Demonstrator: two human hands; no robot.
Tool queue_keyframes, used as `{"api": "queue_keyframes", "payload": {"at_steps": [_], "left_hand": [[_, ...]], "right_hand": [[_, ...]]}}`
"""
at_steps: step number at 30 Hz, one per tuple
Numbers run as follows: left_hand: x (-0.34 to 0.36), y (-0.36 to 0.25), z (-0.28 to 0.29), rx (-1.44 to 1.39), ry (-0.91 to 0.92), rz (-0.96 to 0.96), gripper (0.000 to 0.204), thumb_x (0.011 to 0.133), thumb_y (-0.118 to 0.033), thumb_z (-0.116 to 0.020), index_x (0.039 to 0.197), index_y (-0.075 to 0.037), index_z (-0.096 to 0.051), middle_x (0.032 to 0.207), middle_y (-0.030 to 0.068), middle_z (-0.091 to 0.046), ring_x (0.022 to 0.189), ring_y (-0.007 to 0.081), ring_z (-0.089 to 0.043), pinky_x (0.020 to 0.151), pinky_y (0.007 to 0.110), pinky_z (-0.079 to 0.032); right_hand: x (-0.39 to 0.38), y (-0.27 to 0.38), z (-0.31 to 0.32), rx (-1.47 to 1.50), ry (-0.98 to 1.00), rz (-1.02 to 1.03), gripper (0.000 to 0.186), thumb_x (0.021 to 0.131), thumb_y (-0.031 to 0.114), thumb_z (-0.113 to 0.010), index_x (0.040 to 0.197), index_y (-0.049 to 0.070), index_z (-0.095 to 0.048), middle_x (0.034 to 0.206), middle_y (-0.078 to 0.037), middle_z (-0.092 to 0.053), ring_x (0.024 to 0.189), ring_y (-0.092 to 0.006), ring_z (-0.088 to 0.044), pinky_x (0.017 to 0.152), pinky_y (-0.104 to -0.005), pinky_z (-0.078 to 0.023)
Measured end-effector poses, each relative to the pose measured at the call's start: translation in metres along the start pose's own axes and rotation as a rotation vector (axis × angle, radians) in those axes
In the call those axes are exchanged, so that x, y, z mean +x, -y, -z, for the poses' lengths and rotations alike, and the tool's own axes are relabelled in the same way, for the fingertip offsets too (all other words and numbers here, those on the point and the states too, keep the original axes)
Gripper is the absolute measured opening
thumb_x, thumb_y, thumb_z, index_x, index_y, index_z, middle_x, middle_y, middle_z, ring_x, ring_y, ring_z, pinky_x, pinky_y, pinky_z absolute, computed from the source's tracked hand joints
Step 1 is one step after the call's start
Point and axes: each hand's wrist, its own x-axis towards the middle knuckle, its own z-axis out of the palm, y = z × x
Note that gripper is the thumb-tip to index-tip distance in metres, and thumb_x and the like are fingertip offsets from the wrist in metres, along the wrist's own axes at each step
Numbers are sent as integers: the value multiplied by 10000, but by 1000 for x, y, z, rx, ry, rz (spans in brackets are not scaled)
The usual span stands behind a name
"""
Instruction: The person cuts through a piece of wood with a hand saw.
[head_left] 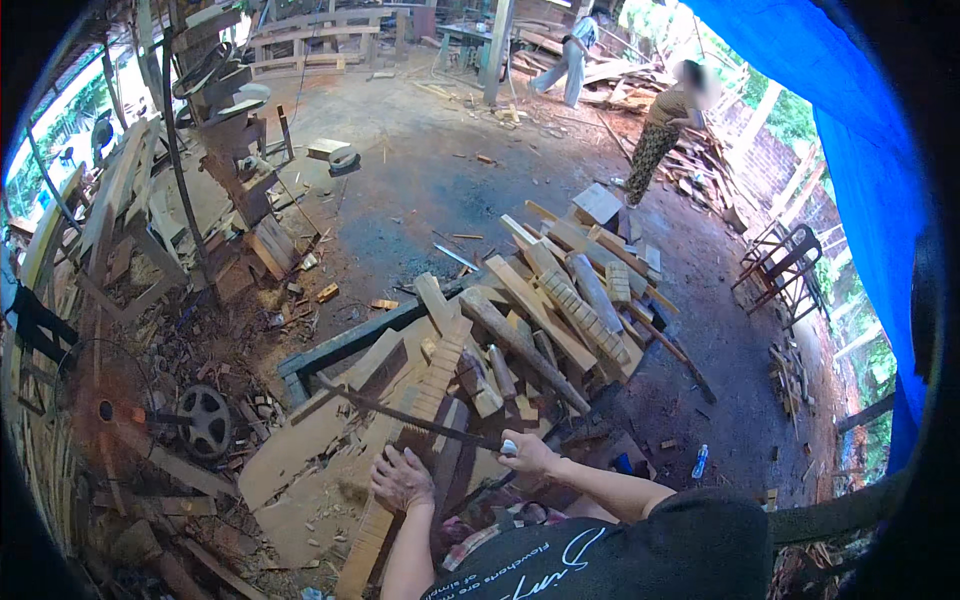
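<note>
My right hand (530, 454) is closed around the pale handle of a handsaw (400, 409). The saw's long, dark blade runs up and to the left, crossing a light wooden beam (447, 372) that has a row of evenly spaced cuts. My left hand (403, 481) lies on the same beam just nearer to me than the blade, its fingers spread over the wood. Whether the teeth are inside a cut cannot be made out. Beneath the beam is a broad wooden slab (290, 470) littered with chips.
A heap of cut timber (540, 300) lies ahead, slightly right. A spoked wheel (204, 422) stands at left beside scrap wood. Chairs (785, 265) and a bottle (700, 461) are to the right. One person (660, 130) stands at the far right; another (572, 60) is farther back.
</note>
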Motion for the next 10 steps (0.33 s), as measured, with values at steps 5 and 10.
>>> {"api": "queue_keyframes", "payload": {"at_steps": [5,10], "left_hand": [[3,-2,8,-52,10,20,373,907,-395,-474,1137,-109,-545,1126,135,-544,1045,325,-499,857,471,-387],[2,1,7,-57,92,52,380,917,-421,-458,1180,-160,-539,1152,121,-535,1074,313,-489,884,470,-376]], "right_hand": [[-21,40,-10,63,-68,-18,322,795,206,-679,955,47,-450,787,-248,-568,812,-461,-572,647,-491,-443],[-27,39,-23,13,-108,-71,320,796,236,-690,931,57,-463,780,-233,-599,784,-424,-607,637,-474,-462]]}}
